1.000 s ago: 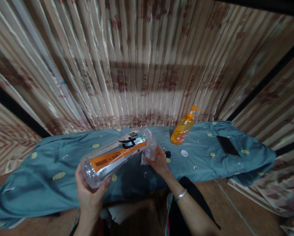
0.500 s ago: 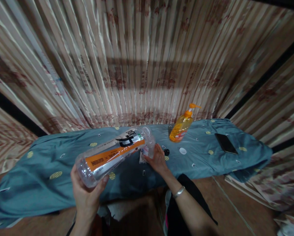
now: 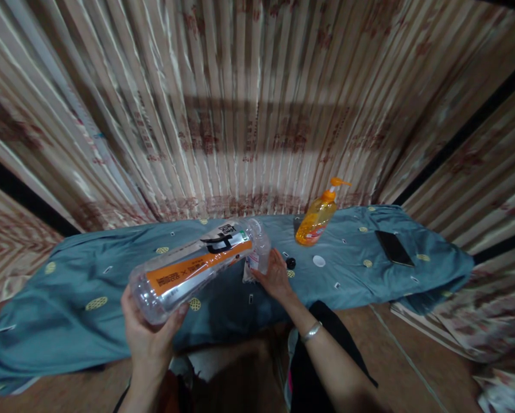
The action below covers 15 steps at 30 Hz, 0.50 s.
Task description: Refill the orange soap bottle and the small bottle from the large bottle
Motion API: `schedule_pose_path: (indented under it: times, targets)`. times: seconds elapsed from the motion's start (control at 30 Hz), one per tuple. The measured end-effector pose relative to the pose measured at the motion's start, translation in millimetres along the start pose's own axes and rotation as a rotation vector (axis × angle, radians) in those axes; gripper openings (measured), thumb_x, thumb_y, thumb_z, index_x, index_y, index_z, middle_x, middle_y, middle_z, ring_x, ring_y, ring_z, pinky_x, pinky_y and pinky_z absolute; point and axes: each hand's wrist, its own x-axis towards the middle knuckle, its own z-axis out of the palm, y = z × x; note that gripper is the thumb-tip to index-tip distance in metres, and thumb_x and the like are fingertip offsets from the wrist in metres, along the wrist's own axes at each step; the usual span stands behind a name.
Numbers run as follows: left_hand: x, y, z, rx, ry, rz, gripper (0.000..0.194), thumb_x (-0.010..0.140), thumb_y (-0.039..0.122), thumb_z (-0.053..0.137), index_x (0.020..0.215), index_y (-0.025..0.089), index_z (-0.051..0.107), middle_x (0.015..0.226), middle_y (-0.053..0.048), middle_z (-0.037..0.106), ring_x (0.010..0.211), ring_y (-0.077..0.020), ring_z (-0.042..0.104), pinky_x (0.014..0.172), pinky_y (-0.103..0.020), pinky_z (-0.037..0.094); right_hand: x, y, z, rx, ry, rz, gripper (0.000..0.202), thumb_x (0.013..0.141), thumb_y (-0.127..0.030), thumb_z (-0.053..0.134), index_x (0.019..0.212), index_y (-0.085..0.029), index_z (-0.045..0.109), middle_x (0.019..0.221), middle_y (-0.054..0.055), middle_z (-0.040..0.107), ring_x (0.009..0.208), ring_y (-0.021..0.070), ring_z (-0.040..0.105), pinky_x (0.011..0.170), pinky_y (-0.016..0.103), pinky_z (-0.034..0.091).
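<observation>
Left hand (image 3: 149,330) clasped round base of tilted large bottle (image 3: 197,269), neck close to small clear container (image 3: 262,259) pinched in right hand (image 3: 278,276); pump bottle (image 3: 315,222) farther right on blue cloth (image 3: 352,281)

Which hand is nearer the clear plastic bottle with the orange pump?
Right. The right hand is left of the pump bottle, nearer the person; the left hand is much farther left.

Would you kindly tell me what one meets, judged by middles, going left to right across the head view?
Left hand → large plastic bottle → right hand → small black object → pump bottle → flat black slab.
</observation>
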Motion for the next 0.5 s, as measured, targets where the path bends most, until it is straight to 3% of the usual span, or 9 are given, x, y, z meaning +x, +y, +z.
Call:
schedule_pose_path:
  times: [0.27,0.5]
  targets:
    - [0,0,2.4,-0.036,0.011,-0.008,0.101,0.045,0.033,0.096,0.135,0.021,0.053,0.125,-0.011,0.065,0.11,-0.0305,0.065,0.105,-0.05,0.049,-1,1,1,0.003,0.005,-0.008,0.071,0.084,-0.044,0.076,0.141,-0.007,0.057,0.142,0.025,0.065,0.142,0.0406,0.052,0.115,0.058,0.046]
    - [-5,17,10.2,-0.046,0.055,-0.075,0.105,0.04,0.033,0.096,0.134,0.018,0.052,0.126,-0.015,0.064,0.111,-0.0333,0.062,0.108,-0.056,0.046,0,0,0,0.028,0.01,-0.004,0.072,0.084,-0.043,0.077,0.143,-0.008,0.056,0.141,0.025,0.064,0.141,0.0405,0.052,0.115,0.058,0.046]
